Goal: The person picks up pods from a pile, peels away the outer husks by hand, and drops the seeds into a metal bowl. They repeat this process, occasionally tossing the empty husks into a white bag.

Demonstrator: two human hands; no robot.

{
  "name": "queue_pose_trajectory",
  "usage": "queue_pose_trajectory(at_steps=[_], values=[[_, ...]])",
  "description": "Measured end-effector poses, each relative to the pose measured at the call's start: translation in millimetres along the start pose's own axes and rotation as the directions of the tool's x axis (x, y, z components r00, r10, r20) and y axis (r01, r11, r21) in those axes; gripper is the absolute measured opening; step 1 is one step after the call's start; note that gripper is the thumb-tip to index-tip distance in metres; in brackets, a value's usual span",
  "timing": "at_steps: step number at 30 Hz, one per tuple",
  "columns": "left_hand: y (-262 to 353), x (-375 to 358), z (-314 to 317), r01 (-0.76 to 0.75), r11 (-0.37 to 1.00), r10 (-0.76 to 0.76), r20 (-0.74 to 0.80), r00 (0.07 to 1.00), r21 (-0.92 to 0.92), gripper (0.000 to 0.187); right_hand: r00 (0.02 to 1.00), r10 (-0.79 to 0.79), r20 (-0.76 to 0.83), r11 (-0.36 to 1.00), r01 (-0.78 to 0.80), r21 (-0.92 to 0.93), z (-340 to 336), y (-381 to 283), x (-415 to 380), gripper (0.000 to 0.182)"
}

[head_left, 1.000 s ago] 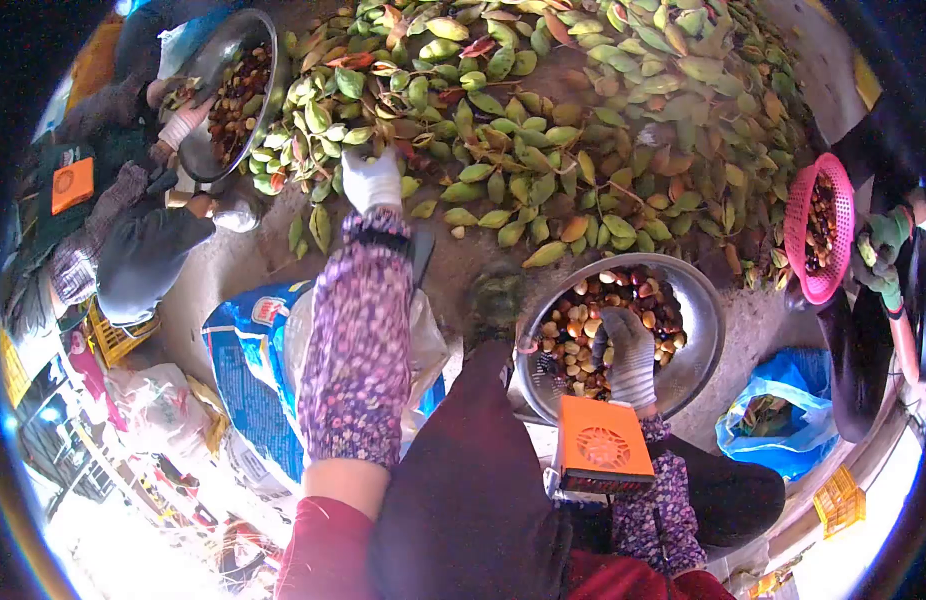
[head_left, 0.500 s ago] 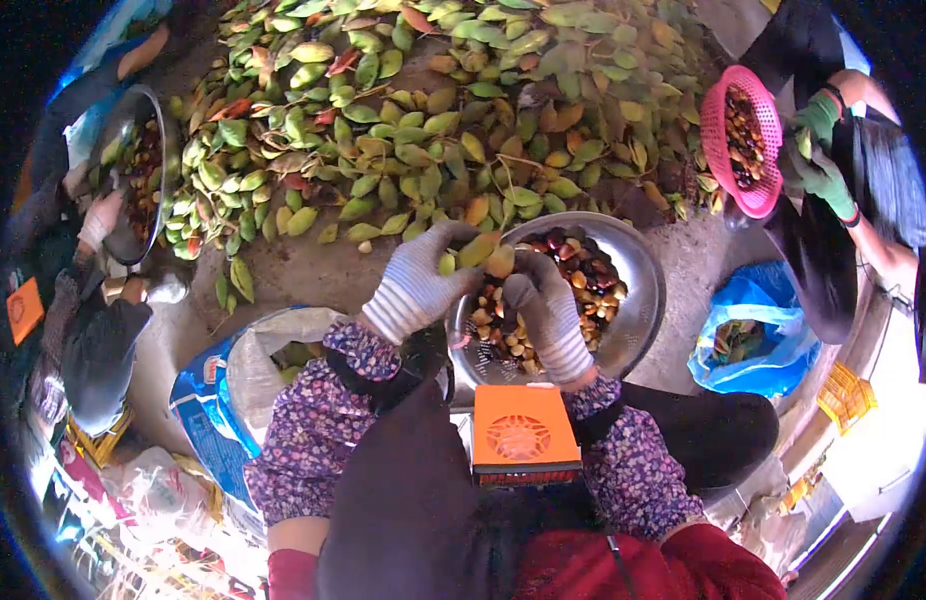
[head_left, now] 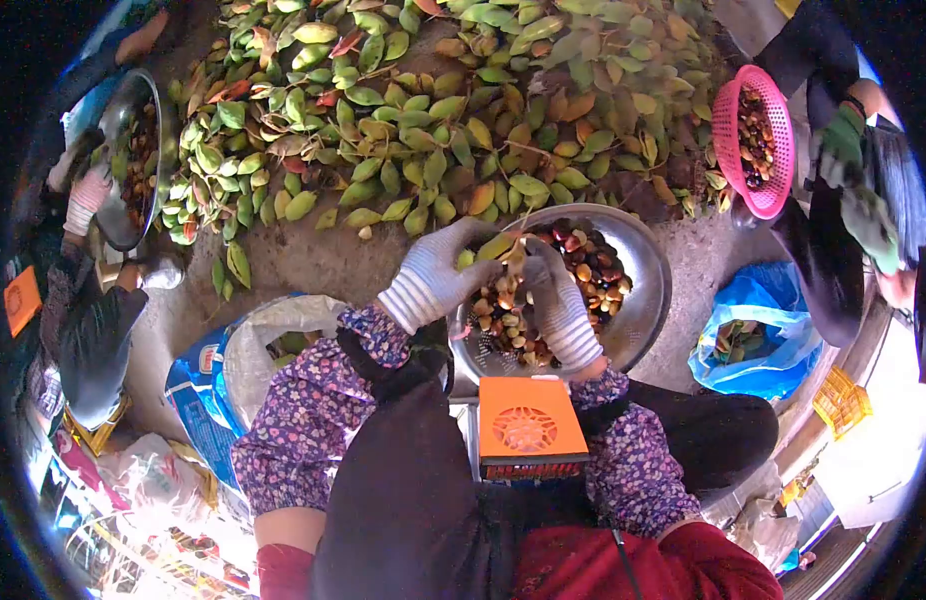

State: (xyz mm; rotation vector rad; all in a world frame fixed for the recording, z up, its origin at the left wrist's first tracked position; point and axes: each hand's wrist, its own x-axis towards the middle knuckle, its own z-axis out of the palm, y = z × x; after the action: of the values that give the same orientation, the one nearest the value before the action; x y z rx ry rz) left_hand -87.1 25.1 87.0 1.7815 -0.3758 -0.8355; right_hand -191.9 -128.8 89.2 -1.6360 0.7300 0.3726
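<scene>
From here I'd say the left hand, pinching the green pod at ten o'clock over the steel bowl, works best steady, the right hand bent close beside, its grip too hidden to tell.

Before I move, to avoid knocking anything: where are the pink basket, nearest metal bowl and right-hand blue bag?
Pink basket [head_left: 724, 130], head view, left inner wall.
Nearest metal bowl [head_left: 644, 295], head view, right inner wall.
Right-hand blue bag [head_left: 748, 377], head view, lower front.
</scene>
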Motion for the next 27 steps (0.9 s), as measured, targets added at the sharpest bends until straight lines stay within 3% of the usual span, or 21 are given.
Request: queue_pose_trajectory(at_steps=[1, 3, 5, 7, 11, 13, 14, 16, 20, 22, 23, 25, 26, 27], values=[[-2, 0, 2, -0.017, 0.998, 0.016, 0.014, 1.0, 0.055, 0.039, 0.998, 0.052, 0.023, 0.97, -0.056, 0.237, 1, 4, 0, 0.028], [3, 0, 8, -0.035, 0.994, 0.031, 0.033, 0.999, 0.107, 0.039, 1.0, 0.025, -0.01, 0.979, -0.022, 0.205, 10, 7, 1, 0.024], [16, 1, 13, -0.073, 0.988, 0.053, 0.143, 0.988, 0.14, 0.037, 0.986, -0.065, -0.157, 0.991, 0.083, 0.108, 14, 1, -3, 0.022], [14, 4, 17, -0.121, 0.978, 0.099, 0.133, 0.986, 0.171, 0.031, 0.974, -0.081, -0.21, 0.993, 0.096, 0.064, 11, -4, -5, 0.023], [15, 7, 22, -0.182, 0.982, 0.178, 0.073, 0.981, 0.052, 0.023, 0.965, -0.028, -0.262, 0.999, 0.037, 0.03, 12, -3, -11, 0.021], [15, 6, 24, 0.039, 0.997, -0.034, 0.068, 0.997, -0.072, 0.021, 0.968, 0.004, -0.252, 0.999, 0.007, 0.043, 18, 5, -13, 0.019], [10, 10, 24, 0.076, 0.997, -0.075, 0.041, 0.996, -0.028, 0.024, 0.952, -0.138, -0.273, 0.99, 0.143, -0.002, 23, 10, -12, 0.018], [-11, 15, 29, 0.066, 0.998, -0.066, 0.0, 0.998, 0.014, 0.026, 0.909, -0.347, -0.23, 0.937, 0.327, -0.121, 25, -9, -19, 0.021], [-30, 18, 37, 0.11, 0.993, -0.106, -0.067, 0.992, 0.052, 0.031, 0.896, -0.315, -0.314, 0.944, 0.262, -0.198, 36, 1, -15, 0.03], [-24, 19, 38, 0.161, 0.985, -0.158, -0.068, 0.985, 0.058, 0.034, 0.851, -0.279, -0.445, 0.92, 0.37, 0.13, 40, 10, -10, 0.032], [-21, 18, 40, 0.183, 0.982, -0.18, -0.084, 0.98, 0.035, 0.034, 0.852, -0.279, -0.443, 0.92, 0.37, 0.13, 37, 14, -9, 0.032], [-9, 17, 41, 0.205, 0.979, -0.203, -0.1, 0.974, 0.011, 0.035, 0.841, -0.281, -0.463, 0.956, 0.203, -0.212, 22, 16, -7, 0.034], [-3, 16, 41, 0.167, 0.98, -0.153, -0.131, 0.98, 0.106, 0.036, 0.835, -0.315, -0.451, 0.929, 0.173, -0.328, 17, 17, -7, 0.03], [3, 15, 41, 0.131, 0.971, -0.1, -0.156, 0.983, 0.2, 0.037, 0.836, -0.314, -0.45, 0.928, 0.171, -0.33, 13, 16, -6, 0.03]])
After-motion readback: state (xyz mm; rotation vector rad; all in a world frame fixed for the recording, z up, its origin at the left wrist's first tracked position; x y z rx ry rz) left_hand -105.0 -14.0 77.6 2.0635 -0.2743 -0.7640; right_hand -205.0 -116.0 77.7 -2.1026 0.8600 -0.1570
